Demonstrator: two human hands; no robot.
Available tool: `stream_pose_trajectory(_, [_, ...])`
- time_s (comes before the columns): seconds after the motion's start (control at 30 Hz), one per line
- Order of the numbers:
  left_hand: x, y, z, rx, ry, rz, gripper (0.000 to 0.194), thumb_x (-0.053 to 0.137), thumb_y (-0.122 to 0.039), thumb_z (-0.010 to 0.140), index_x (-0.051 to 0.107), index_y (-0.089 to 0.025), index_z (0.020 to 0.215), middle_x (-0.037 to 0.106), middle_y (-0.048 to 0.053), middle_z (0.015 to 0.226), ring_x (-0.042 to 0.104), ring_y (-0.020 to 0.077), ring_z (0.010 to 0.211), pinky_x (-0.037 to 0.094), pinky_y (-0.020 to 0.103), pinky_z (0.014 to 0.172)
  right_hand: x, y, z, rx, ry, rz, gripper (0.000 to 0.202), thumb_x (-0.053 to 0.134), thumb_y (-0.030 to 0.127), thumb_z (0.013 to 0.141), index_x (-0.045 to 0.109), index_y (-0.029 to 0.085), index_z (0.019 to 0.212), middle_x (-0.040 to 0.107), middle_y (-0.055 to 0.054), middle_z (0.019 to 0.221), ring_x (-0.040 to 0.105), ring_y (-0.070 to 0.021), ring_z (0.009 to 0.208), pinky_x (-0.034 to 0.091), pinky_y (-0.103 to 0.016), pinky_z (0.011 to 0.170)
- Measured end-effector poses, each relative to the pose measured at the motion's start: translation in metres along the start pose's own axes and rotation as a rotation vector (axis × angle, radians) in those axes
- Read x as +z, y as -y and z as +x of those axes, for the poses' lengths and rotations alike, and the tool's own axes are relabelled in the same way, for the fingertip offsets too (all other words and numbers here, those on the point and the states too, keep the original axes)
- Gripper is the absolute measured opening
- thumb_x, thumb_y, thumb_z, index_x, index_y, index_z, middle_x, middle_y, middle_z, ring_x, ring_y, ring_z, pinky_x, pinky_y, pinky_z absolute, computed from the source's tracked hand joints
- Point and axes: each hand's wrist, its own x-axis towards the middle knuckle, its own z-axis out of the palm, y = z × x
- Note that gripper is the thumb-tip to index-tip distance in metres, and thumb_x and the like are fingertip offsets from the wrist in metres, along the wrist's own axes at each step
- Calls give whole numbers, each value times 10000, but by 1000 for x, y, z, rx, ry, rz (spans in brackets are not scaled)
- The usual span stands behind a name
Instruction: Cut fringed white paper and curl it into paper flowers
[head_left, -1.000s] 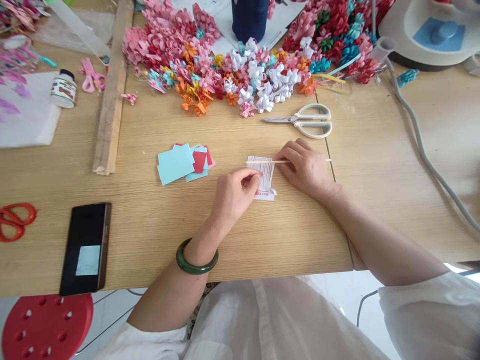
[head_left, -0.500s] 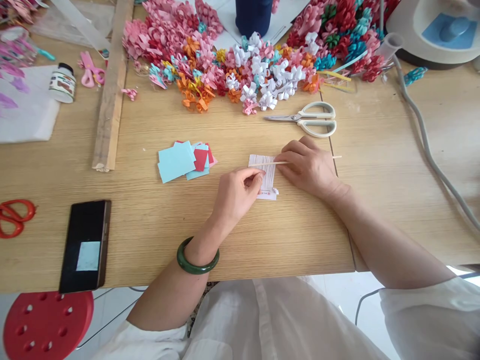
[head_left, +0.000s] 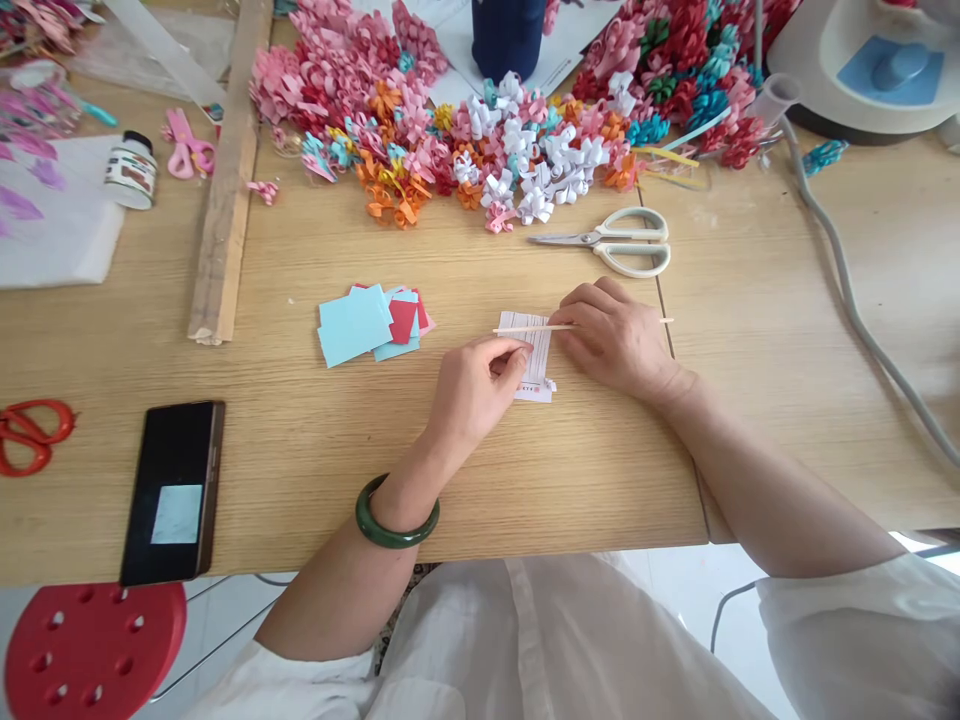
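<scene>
A thin pale stick (head_left: pixel 521 329) lies across the top of a small white card (head_left: pixel 534 372) with cut strips and printing near its lower edge. My right hand (head_left: pixel 619 335) is closed round the stick, whose other end sticks out past the knuckles. My left hand (head_left: pixel 480 385) pinches at the card's left side, thumb and forefinger together; a strip between the fingertips is too small to make out. A tiny white curl (head_left: pixel 550 385) sits at the card's lower right corner. Blue and red paper pieces (head_left: pixel 355 325) lie to the left.
Grey-handled scissors (head_left: pixel 634 242) lie behind my right hand. Curled paper flowers (head_left: pixel 480 150) are heaped at the back. A wooden bar (head_left: pixel 223 220), a phone (head_left: pixel 174 490) and red scissors (head_left: pixel 31 437) are at the left. A grey cable (head_left: pixel 847 250) runs down the right.
The stick has shifted slightly left through my right hand, so its left end reaches past the card's edge. My left hand has barely moved.
</scene>
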Motion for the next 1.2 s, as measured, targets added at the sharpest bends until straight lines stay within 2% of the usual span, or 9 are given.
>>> stream_pose_trajectory(0.17, [0, -1, -1, -12, 3, 17, 190, 578, -238, 878, 754, -166, 889, 769, 53, 829, 686, 142, 671, 516, 239, 622, -1, -6, -3, 10, 5, -6, 148, 598, 237, 916, 720, 206, 995, 718, -56, 975, 586, -229, 863, 449, -348, 677])
stream_pose_trajectory(0.4, [0, 0, 0, -3, 7, 4, 174, 583, -203, 871, 753, -167, 881, 778, 50, 860, 691, 141, 691, 519, 242, 645, 1, -1, 2, 12, 64, 31, 156, 544, 248, 954, 674, 186, 894, 707, -74, 931, 568, -214, 821, 433, -338, 653])
stream_pose_trajectory(0.53, [0, -1, 0, 22, 10, -3, 188, 578, -216, 880, 758, -163, 895, 774, 48, 852, 672, 128, 665, 507, 235, 628, 3, 1, 2, 13, 49, 27, 143, 535, 231, 946, 654, 183, 883, 708, -81, 927, 572, -221, 822, 438, -339, 646])
stream_pose_trajectory(0.73, [2, -4, -2, 16, 3, -38, 193, 620, -291, 877, 768, -171, 905, 710, 8, 680, 557, 97, 513, 450, 220, 515, 3, 5, 0, 13, -19, 41, 121, 557, 234, 930, 641, 182, 861, 700, -82, 879, 573, -220, 803, 453, -343, 645])
stream_pose_trajectory(0.97, [5, -7, -6, -177, 110, -279, 257, 669, -306, 859, 766, -157, 1045, 657, 0, 624, 534, 76, 429, 436, 192, 394, 0, 13, -1, -1, -27, 77, 141, 554, 253, 935, 642, 167, 866, 696, -87, 878, 575, -215, 794, 476, -341, 648])
stream_pose_trajectory(1.1, [5, -13, -5, -313, 199, -490, 291, 734, -328, 819, 755, -115, 1016, 674, 14, 652, 613, 96, 471, 545, 215, 464, 0, 20, -3, -3, -50, 102, 103, 565, 237, 917, 633, 176, 870, 691, -85, 889, 577, -215, 797, 477, -337, 641])
stream_pose_trajectory(1.2, [5, -14, -4, -372, 196, -611, 295, 765, -368, 794, 751, -106, 930, 698, 32, 681, 648, 107, 507, 575, 224, 497, -1, 23, -4, -10, -88, 134, 88, 574, 233, 919, 633, 181, 878, 686, -83, 887, 584, -213, 801, 483, -337, 648])
